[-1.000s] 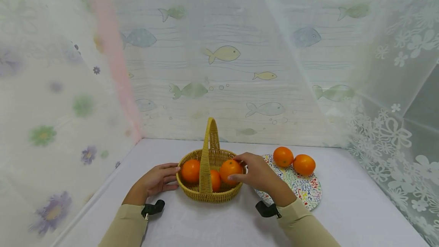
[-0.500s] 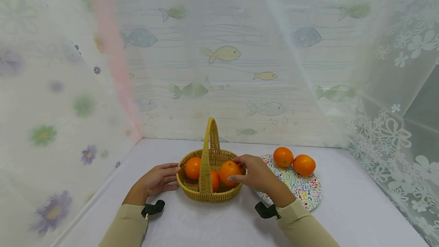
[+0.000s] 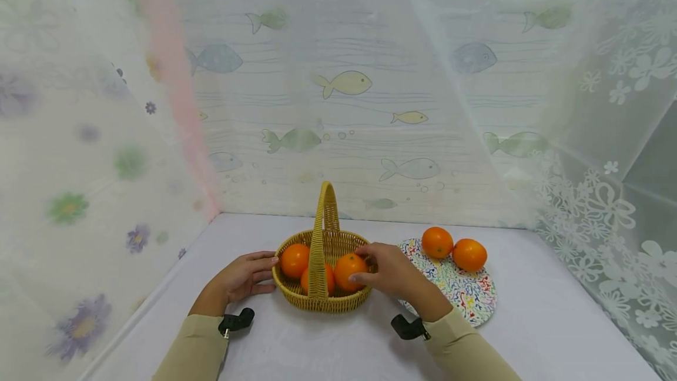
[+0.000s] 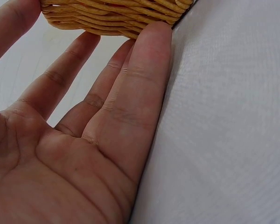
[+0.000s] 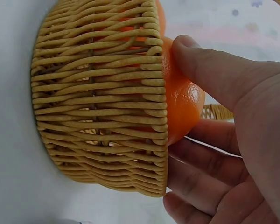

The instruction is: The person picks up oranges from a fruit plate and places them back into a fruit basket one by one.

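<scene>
A woven wicker basket (image 3: 338,305) with a tall handle (image 3: 316,251) stands on the table, holding several oranges. My right hand (image 3: 395,270) grips the rightmost orange (image 3: 348,270) inside the basket, thumb on the near side and fingers behind. The right wrist view shows that orange (image 5: 183,100) rising above the rim, with the thumb pressed on it. Left of it sit another orange (image 3: 294,261) and a middle orange (image 3: 329,280), the latter partly hidden by the handle. My left hand (image 3: 240,278) has its fingers extended, their tips touching the basket's left side (image 4: 98,21).
A round plate (image 3: 460,287) with a colourful pattern lies to the right, bearing two oranges (image 3: 436,243) near its far edge. My right forearm crosses over its left part. Printed curtains (image 3: 338,134) enclose the white table (image 3: 317,351) at the back and sides.
My right hand has moved slightly left and down with the orange it holds. The middle orange has shifted left, and the leftmost orange has rolled a little. The left hand stays in place.
</scene>
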{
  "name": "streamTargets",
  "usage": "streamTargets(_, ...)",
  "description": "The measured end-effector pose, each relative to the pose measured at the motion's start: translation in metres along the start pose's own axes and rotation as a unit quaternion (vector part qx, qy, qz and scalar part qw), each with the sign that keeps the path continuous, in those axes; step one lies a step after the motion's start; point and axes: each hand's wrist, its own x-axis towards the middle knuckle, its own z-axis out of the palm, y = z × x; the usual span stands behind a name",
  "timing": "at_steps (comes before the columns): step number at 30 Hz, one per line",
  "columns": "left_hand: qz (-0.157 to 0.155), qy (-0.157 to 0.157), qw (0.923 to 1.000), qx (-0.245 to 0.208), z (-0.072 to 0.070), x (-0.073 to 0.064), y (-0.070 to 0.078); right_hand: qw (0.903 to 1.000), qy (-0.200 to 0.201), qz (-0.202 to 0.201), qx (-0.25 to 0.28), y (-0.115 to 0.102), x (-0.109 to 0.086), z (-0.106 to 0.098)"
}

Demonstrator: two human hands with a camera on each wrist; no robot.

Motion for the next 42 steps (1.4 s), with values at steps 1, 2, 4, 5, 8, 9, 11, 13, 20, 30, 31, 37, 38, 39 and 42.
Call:
streamTargets(1, -0.001, 0.002, 1.0, 0.0, 0.0002, 0.0004, -0.0004, 1.0, -0.002, -0.001, 0.001, 0.0, 0.0001, 0.0003)
streamTargets(2, -0.001, 0.002, 1.0, 0.0, 0.0002, 0.0006, -0.0005, 1.0, -0.004, -0.002, 0.002, -0.0003, 0.0001, 0.0007)
streamTargets(4, -0.001, 0.003, 1.0, -0.001, 0.0003, 0.0008, -0.0006, 1.0, -0.007, -0.003, 0.002, -0.0005, 0.0002, 0.0013)
streamTargets(5, -0.001, 0.003, 1.0, -0.002, 0.0004, 0.0008, -0.0006, 1.0, -0.008, -0.004, 0.002, -0.0005, 0.0003, 0.0017)
streamTargets(8, -0.002, 0.004, 1.0, -0.002, 0.0008, 0.0003, -0.0002, 0.9999, -0.011, -0.003, -0.002, -0.0009, 0.0004, 0.0026)
streamTargets(9, -0.002, 0.004, 1.0, -0.002, 0.0009, 0.0002, -0.0002, 0.9999, -0.013, -0.003, -0.003, -0.0008, 0.0004, 0.0027)
streamTargets(11, -0.002, 0.005, 1.0, -0.001, 0.0009, -0.0001, -0.0002, 0.9999, -0.014, -0.002, -0.006, -0.0009, 0.0006, 0.0032)
streamTargets(13, -0.002, 0.006, 1.0, -0.001, 0.0006, 0.0, -0.0005, 0.9998, -0.016, 0.0, -0.007, -0.0007, 0.0008, 0.0037)
streamTargets(20, -0.001, 0.006, 1.0, 0.001, 0.0001, 0.0006, -0.0007, 0.9999, -0.017, 0.0, 0.001, 0.0, 0.0013, 0.0046)
streamTargets(30, -0.001, 0.007, 1.0, 0.0, 0.0004, 0.0013, -0.0004, 0.9997, -0.024, 0.009, 0.004, -0.001, -0.0002, 0.0046)
streamTargets(31, -0.001, 0.007, 1.0, 0.001, 0.0005, 0.0012, -0.0003, 0.9997, -0.024, 0.011, 0.003, -0.0013, -0.0003, 0.0045)
streamTargets(37, 0.0, 0.004, 1.0, 0.002, 0.0003, 0.0008, 0.0006, 0.9997, -0.019, 0.003, -0.015, -0.0008, -0.0006, 0.0043)
streamTargets(38, 0.0, 0.003, 1.0, 0.001, 0.0002, 0.0007, 0.0007, 0.9997, -0.018, 0.002, -0.018, -0.0005, -0.0005, 0.0044)
streamTargets(39, 0.001, 0.002, 1.0, 0.002, -0.0001, 0.0008, 0.0007, 0.9997, -0.017, 0.005, -0.019, -0.0002, -0.0004, 0.0044)
streamTargets(42, 0.0, -0.001, 1.0, 0.002, -0.0002, 0.001, 0.0006, 0.9995, -0.015, 0.005, -0.028, 0.0019, 0.0001, 0.0048)
